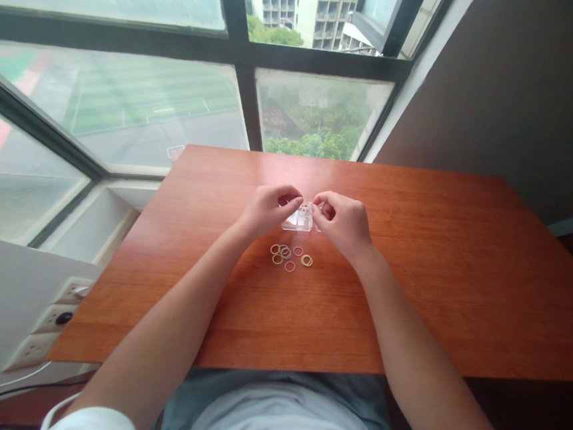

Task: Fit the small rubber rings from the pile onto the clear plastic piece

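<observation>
A small clear plastic box [296,224] rests on the wooden table between my hands. My left hand [270,208] is at its left side, thumb and fingertips pinched together near the top. From the right, my right hand [347,221] reaches in with its fingers also closed in a pinch. Something small and pale shows between the two sets of fingertips, but its kind is too small to tell. Closer to me, several thin rings like small elastic bands lie loose, among them a pink ring [289,267] and a yellowish ring [306,260].
The reddish-brown table [442,269] extends far to the right. Its back edge stands by a window with a dark frame [191,46]. Wall sockets [51,318] with plugs and cables are low on the left. A grey wall [518,95] rises at the right.
</observation>
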Motion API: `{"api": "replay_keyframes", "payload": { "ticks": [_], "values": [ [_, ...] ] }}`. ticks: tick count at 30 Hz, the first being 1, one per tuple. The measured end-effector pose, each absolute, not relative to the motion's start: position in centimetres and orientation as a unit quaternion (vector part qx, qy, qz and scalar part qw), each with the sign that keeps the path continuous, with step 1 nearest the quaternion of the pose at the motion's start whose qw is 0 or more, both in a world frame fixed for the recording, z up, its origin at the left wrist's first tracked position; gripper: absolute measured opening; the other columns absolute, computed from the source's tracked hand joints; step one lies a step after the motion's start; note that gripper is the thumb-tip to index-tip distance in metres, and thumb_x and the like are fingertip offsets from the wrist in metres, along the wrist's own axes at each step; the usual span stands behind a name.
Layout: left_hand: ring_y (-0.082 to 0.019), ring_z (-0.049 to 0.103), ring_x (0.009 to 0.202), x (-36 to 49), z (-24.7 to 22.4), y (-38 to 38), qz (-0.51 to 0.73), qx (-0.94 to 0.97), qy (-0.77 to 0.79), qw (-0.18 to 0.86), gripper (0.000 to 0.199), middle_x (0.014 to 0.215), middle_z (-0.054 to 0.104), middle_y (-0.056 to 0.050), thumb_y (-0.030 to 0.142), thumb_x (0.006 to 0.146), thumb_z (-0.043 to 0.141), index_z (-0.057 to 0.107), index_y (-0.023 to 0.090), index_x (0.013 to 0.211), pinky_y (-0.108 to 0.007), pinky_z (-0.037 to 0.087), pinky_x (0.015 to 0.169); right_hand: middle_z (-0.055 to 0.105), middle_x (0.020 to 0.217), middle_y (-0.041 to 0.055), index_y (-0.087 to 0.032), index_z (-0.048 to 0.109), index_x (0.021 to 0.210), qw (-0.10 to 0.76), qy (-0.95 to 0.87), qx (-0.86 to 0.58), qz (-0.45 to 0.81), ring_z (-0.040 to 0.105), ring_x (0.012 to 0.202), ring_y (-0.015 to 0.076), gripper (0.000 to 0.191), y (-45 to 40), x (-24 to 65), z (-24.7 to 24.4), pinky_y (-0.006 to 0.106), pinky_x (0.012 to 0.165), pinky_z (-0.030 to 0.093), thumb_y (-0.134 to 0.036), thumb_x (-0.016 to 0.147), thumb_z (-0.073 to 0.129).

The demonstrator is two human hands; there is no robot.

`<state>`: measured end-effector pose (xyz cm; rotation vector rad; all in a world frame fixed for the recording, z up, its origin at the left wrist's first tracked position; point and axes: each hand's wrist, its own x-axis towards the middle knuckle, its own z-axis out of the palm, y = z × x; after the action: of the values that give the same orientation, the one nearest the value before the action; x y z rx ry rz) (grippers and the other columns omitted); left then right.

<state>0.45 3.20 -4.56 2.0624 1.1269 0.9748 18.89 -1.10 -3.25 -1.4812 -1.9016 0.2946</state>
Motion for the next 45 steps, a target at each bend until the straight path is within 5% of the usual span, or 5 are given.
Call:
{"api": "replay_keyframes", "payload": {
  "ticks": [9, 30, 45],
  "values": [
    [-0.012, 0.058, 0.070, 1.4, -4.0, 2.2, 0.363, 0.754, 0.340, 0.429, 0.022, 0.081, 0.068, -0.006, 0.035, 0.086, 0.064, 0.070, 0.014, 0.088, -0.023, 0.046, 0.060, 0.063, 0.066, 0.0000, -0.020, 0.069, 0.087, 0.340, -0.729, -0.584, 0.106, 0.055, 0.063, 0.0140, 0.011, -1.1, 19.0, -3.3, 0.025, 0.064, 0.039, -0.027, 0.084, 0.061],
    [-0.015, 0.061, 0.065, 0.8, -5.4, 3.3, 0.322, 0.801, 0.490, 0.122, 0.015, 0.083, 0.072, -0.004, 0.018, 0.081, 0.061, 0.071, 0.020, 0.092, -0.027, 0.044, 0.064, 0.066, 0.070, 0.0001, -0.021, 0.069, 0.089, 0.307, -0.727, -0.606, 0.098, 0.057, 0.065, 0.0145, 0.011, -0.7, 19.3, -3.7, 0.026, 0.065, 0.037, -0.023, 0.083, 0.060],
    [-0.014, 0.061, 0.068, -0.5, -5.6, 3.9, 0.307, 0.801, 0.498, 0.130, 0.016, 0.086, 0.072, -0.004, 0.020, 0.081, 0.058, 0.071, 0.019, 0.090, -0.026, 0.045, 0.065, 0.072, 0.079, 0.0024, -0.024, 0.071, 0.092, 0.225, -0.738, -0.627, 0.107, 0.064, 0.075, 0.0175, 0.015, -0.7, 19.3, -3.5, 0.027, 0.067, 0.041, -0.028, 0.085, 0.058]
  ]
}}
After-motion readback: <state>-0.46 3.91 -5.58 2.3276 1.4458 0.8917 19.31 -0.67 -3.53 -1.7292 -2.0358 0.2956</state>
